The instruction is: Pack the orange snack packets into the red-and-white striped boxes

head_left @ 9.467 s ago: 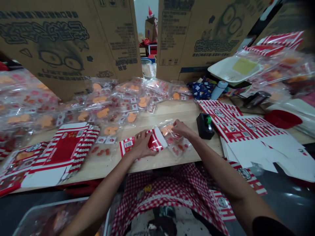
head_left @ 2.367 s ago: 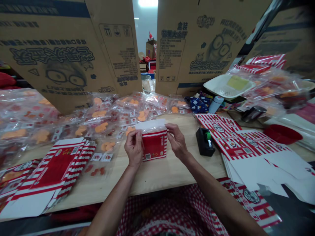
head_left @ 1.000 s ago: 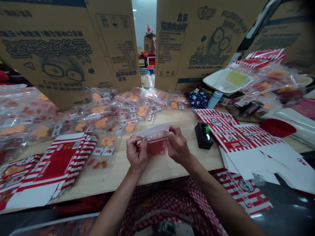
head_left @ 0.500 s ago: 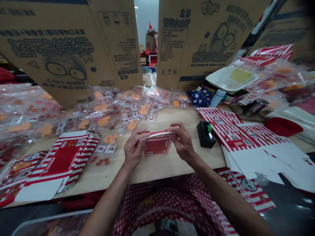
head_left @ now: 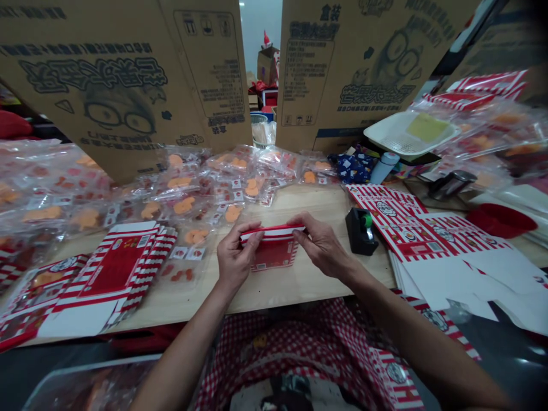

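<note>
A red and white striped cardboard box (head_left: 274, 254) is in front of me over the wooden table, with its top edge towards me. My left hand (head_left: 236, 254) pinches the left end of that edge, thumb on the near side. At the right end, my right hand (head_left: 319, 242) grips the same edge between thumb and fingers. The far side of the box is hidden. Left of my hands lies a stack of similar striped boxes (head_left: 115, 262). A black tape dispenser (head_left: 362, 231) with green tape stands to the right.
Clear bags of orange and brown pieces (head_left: 184, 205) cover the table's back and left. Flat printed box sheets (head_left: 411, 228) lie at right, near a red bowl (head_left: 499, 220). Behind stand large cartons (head_left: 205, 68), a white basket (head_left: 385, 140) and a light blue bottle (head_left: 384, 167).
The box's top flap has folded down, so a striped edge faces me where a thin white edge showed. Both thumbs have moved onto its near side.
</note>
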### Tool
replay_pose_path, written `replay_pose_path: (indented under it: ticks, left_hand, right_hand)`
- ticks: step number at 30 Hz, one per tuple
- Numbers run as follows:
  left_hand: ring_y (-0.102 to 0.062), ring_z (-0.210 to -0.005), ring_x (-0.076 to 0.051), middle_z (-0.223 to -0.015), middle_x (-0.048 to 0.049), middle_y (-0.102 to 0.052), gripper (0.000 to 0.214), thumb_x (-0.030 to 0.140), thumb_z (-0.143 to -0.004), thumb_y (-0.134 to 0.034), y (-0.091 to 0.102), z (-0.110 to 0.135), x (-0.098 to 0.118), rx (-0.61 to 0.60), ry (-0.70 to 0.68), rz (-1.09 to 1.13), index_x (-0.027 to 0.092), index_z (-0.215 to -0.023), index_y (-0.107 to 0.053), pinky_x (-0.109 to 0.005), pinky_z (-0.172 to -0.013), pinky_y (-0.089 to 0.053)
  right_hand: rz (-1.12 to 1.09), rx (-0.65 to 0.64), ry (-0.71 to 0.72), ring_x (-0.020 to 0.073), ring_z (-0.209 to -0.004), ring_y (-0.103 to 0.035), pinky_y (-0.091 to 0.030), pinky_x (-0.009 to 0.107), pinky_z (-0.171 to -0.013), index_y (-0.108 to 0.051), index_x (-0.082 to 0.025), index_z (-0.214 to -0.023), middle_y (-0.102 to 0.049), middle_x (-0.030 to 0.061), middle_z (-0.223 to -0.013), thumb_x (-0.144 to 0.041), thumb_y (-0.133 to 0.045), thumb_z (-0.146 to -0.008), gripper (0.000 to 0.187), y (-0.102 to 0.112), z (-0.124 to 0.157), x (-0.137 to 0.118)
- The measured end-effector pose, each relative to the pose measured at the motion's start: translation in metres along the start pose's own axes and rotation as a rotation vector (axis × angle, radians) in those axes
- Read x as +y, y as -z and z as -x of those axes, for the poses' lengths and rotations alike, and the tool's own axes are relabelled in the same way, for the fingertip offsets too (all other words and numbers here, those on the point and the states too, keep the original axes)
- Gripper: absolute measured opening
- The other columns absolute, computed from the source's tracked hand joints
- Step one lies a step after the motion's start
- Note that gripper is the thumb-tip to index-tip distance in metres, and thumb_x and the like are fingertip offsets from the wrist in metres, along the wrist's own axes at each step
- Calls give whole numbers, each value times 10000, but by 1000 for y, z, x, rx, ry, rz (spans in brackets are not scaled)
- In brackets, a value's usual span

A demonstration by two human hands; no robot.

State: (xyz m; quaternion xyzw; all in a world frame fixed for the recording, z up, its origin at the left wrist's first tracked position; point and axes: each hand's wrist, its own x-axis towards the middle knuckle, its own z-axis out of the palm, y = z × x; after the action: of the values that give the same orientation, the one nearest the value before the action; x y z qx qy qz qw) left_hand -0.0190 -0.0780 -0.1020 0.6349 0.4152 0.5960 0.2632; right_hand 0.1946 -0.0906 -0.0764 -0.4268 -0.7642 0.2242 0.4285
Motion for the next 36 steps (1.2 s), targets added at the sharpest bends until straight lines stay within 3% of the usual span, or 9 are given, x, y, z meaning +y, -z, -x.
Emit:
replay_pose_path:
  ticks: [5, 11, 13, 15, 20, 23, 26, 31, 36]
  left_hand:
    - [-659, -794, -154, -844, -28, -728, 85, 248, -898, -687, -4, 5, 5, 63, -90, 32, 211, -902, -763, -258, -743, -508]
    - [-701, -918, -178, -1017, -73, -754, 216, 153, -899, -676, 19, -1, -2, -234, -346, 60, 252, -1062, -779, -297, -801, -541]
    - [-710, -926, -181, -1043, -81, -759, 249, 146, -882, -703, 25, -5, -5, -282, -424, 35, 257, -1095, -772, -301, -806, -548]
    - [-717, -912, -180, -1037, -80, -763, 258, 150, -871, -719, 27, -8, -7, -284, -453, 11, 256, -1100, -769, -295, -791, -554]
    - [-676, -843, -151, -963, -55, -733, 270, 146, -896, -673, 21, -4, -6, -226, -376, -74, 255, -1129, -754, -261, -720, -523]
    - [-619, -815, -148, -933, -46, -679, 311, 170, -915, -644, 16, 3, -6, -183, -320, -60, 256, -1203, -723, -265, -691, -493]
    - [-593, -818, -147, -922, -35, -647, 286, 171, -914, -645, 12, 8, -6, -157, -287, -31, 263, -1169, -735, -266, -692, -476]
    - [-585, -826, -138, -917, -17, -627, 269, 174, -934, -613, 6, 14, -4, -93, -214, -42, 261, -1160, -730, -263, -738, -466]
    - [-619, -875, -156, -932, -25, -666, 207, 226, -964, -571, 0, 18, -5, 33, -195, -44, 233, -1094, -733, -275, -779, -488]
  right_hand:
    - [25, 29, 15, 148, -682, -544, -417, 268, -652, -551, -215, -926, -594, -3, -799, -169, -481, -966, 92, 4, 2, -10]
    - [118, -121, 298, 200, -942, -579, -475, 324, -815, -546, -194, -1028, -604, 116, -1073, -89, -421, -971, 173, 14, 10, -5]
    - [152, -151, 384, 225, -1028, -558, -484, 353, -862, -536, -177, -1139, -576, 151, -1141, -90, -434, -964, 220, 16, 12, 0]
    - [130, -138, 373, 217, -997, -558, -489, 345, -837, -542, -185, -1167, -578, 133, -1114, -101, -458, -961, 238, 16, 13, 4]
    - [-131, 65, 78, 151, -806, -569, -466, 275, -716, -559, -221, -1025, -601, 25, -948, -144, -566, -934, 120, 2, 12, 6]
    - [-165, 133, 149, 155, -830, -572, -455, 289, -748, -548, -207, -926, -612, 34, -945, -104, -548, -912, 104, -3, 10, 2]
    - [-166, 95, 168, 163, -807, -568, -440, 302, -741, -545, -195, -816, -619, 37, -885, -90, -549, -866, 116, 3, 2, 1]
    - [-437, -61, -114, 170, -729, -578, -438, 292, -656, -538, -186, -700, -631, 19, -808, -131, -627, -734, 110, 14, -16, -1]
    - [-220, 77, 41, 152, -780, -571, -420, 295, -727, -509, -190, -699, -631, 18, -857, -48, -561, -798, 181, 3, -12, -6]
